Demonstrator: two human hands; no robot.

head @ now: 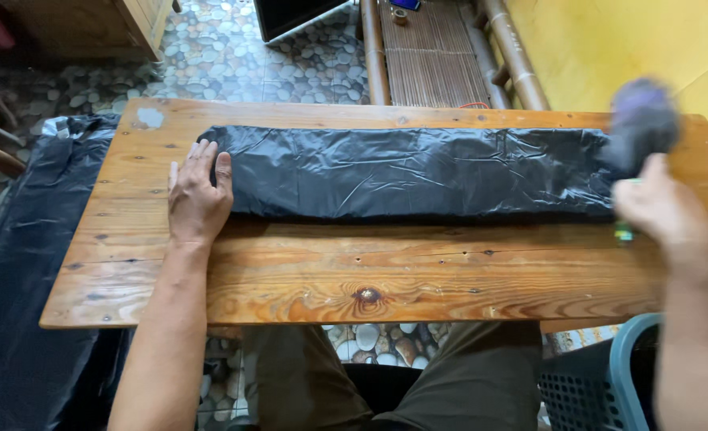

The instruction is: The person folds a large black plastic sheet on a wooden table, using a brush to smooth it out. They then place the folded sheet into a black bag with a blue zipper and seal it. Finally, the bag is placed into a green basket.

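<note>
Black plastic strip (418,172) | left hand (199,195) flat | right hand (661,209) grips blurred object (643,124)

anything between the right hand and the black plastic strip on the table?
Nothing visible. The right hand hovers at the right end of the black plastic strip, holding a blurred dark object above it; the gap below shows only bare wooden table. The left hand lies flat on the strip's left end.

Single head cam, looks steeply down over the table (354,279) from its near long edge, facing the far edge. Close range: whole tabletop fits, own lap below the near edge, pebble floor (234,56) past the far edge.
</note>
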